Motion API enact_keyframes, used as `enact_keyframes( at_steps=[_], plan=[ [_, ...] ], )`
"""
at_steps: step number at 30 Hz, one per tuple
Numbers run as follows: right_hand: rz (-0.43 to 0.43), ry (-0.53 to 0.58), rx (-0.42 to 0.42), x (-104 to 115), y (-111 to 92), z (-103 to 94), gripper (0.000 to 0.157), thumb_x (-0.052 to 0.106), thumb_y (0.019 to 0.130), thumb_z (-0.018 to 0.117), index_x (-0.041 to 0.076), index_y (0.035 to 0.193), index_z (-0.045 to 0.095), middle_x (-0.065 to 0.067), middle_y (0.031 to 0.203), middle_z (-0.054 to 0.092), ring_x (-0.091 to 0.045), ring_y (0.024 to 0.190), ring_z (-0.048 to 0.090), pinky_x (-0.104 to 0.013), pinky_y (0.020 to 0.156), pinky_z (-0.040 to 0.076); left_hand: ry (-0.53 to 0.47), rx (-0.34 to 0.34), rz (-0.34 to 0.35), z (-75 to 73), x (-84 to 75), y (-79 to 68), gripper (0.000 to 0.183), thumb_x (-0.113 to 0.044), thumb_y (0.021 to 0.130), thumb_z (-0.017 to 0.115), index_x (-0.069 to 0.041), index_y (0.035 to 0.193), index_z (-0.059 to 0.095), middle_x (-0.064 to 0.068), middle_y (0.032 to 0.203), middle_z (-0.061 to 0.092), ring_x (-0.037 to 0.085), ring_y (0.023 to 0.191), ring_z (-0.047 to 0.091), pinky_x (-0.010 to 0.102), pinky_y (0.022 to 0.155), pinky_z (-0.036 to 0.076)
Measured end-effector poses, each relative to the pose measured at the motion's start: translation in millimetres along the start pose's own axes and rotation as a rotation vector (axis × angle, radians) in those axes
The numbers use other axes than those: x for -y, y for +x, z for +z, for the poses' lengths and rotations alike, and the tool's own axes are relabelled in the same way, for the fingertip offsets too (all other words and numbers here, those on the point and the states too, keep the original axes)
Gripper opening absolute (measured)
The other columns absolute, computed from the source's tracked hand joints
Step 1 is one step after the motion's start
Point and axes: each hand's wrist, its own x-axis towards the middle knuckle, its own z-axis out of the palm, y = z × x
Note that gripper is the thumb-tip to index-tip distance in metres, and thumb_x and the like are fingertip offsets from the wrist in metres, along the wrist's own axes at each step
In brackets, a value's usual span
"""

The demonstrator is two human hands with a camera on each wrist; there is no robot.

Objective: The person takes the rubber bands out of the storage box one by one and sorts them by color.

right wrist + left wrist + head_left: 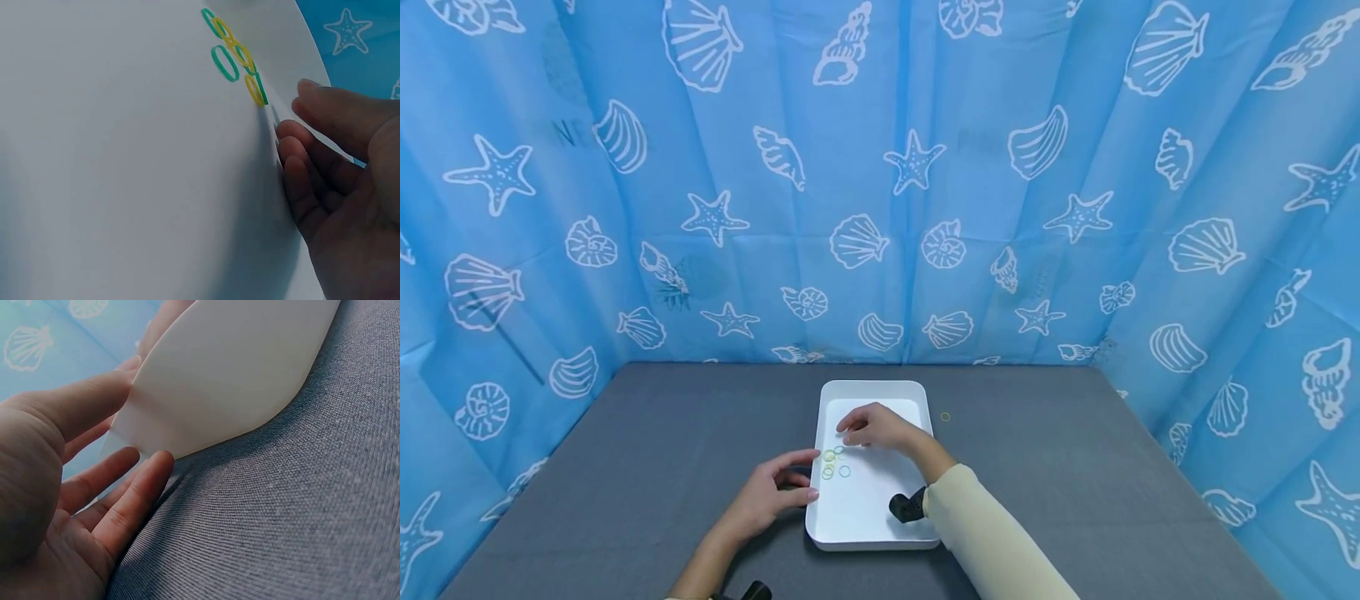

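Observation:
A white rectangular tray (868, 512) lies lengthwise before me. Several thin yellow and green rubber bands are grouped inside, by its left wall; among them are a green band (219, 67) and a yellow band (249, 87). My left hand (763, 496) is at the tray's left side, thumb and fingertips against the outer wall and rim, thumb spread from the fingers. Over the tray, just beyond the bands, hovers my right hand (880, 427), its fingers loosely bent near the left wall. Between its thumb and fingers no band shows.
One yellow band (945, 420) lies on the grey cloth-covered table (1037, 475), right of the tray. A blue curtain (880, 208) with white shells and starfish surrounds the table at the back and sides. The tray's raised walls (872, 546) edge the work area.

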Motion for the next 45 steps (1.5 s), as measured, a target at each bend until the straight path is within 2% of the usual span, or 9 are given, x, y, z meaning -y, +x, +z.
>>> enact_keyframes(
  at_steps=[5, 10, 16, 21, 30, 35, 45],
  plan=[
    [-0.002, -0.098, 0.026, 2.1, 4.3, 4.6, 0.011, 0.01, 0.09, 0.07, 0.011, 0.1, 0.074, 0.003, 0.084, 0.063, -0.012, 0.077, 0.053, -0.027, 0.071, 0.043, 0.011, -0.01, -0.004, 0.3, 0.8, -0.1, 0.058, -0.015, 0.084, 0.076, -0.007, 0.137, 0.054, 0.017, 0.133, 0.053, 0.024, 0.097, 0.059, 0.034, 0.077, 0.05],
    [-0.003, -0.149, 0.021, 1.5, 8.4, 10.3, 0.006, 0.007, 0.088, 0.071, 0.013, 0.089, 0.074, 0.005, 0.077, 0.062, -0.011, 0.073, 0.053, -0.026, 0.071, 0.042, 0.019, -0.014, -0.006, 0.8, 0.9, -1.2, 0.058, -0.015, 0.084, 0.077, -0.007, 0.137, 0.054, 0.018, 0.133, 0.053, 0.023, 0.097, 0.059, 0.034, 0.076, 0.05],
    [-0.013, -0.209, 0.01, 4.1, 9.2, 12.1, 0.012, 0.003, 0.085, 0.073, 0.014, 0.079, 0.071, 0.004, 0.07, 0.059, -0.01, 0.069, 0.051, -0.026, 0.069, 0.04, 0.01, -0.009, -0.004, 0.6, -0.3, -0.9, 0.057, -0.015, 0.085, 0.076, -0.007, 0.137, 0.054, 0.019, 0.133, 0.053, 0.023, 0.096, 0.059, 0.034, 0.076, 0.05],
    [-0.003, -0.223, -0.004, 4.9, 8.2, 12.8, 0.014, 0.004, 0.085, 0.073, 0.015, 0.077, 0.07, 0.004, 0.069, 0.06, -0.011, 0.069, 0.051, -0.027, 0.07, 0.041, 0.004, -0.016, -0.006, 1.0, 1.2, 0.9, 0.057, -0.015, 0.084, 0.077, -0.008, 0.137, 0.055, 0.017, 0.133, 0.053, 0.023, 0.097, 0.059, 0.034, 0.077, 0.051],
    [-0.007, -0.245, -0.008, 5.9, 6.6, 13.2, 0.008, 0.007, 0.084, 0.076, 0.01, 0.077, 0.072, 0.006, 0.067, 0.061, -0.009, 0.066, 0.052, -0.025, 0.066, 0.041, -0.001, -0.016, -0.006, 1.0, 1.0, 0.1, 0.057, -0.015, 0.085, 0.076, -0.008, 0.137, 0.054, 0.017, 0.133, 0.053, 0.024, 0.097, 0.059, 0.033, 0.076, 0.05],
    [-0.001, -0.258, -0.017, 5.8, 5.8, 12.2, 0.012, 0.011, 0.085, 0.075, 0.014, 0.074, 0.071, 0.006, 0.068, 0.062, -0.01, 0.067, 0.053, -0.026, 0.068, 0.042, 0.001, -0.014, -0.003, 0.4, -1.1, -0.9, 0.057, -0.016, 0.085, 0.076, -0.008, 0.137, 0.055, 0.016, 0.133, 0.054, 0.024, 0.097, 0.059, 0.032, 0.076, 0.05],
    [0.022, -0.208, -0.013, 8.4, 2.5, 5.4, 0.012, 0.011, 0.087, 0.073, 0.014, 0.076, 0.071, 0.004, 0.07, 0.063, -0.012, 0.066, 0.052, -0.026, 0.063, 0.041, 0.011, -0.006, -0.001, 0.5, -1.4, -1.1, 0.057, -0.016, 0.085, 0.076, -0.008, 0.138, 0.054, 0.017, 0.134, 0.053, 0.024, 0.098, 0.059, 0.032, 0.077, 0.05]
  ],
)
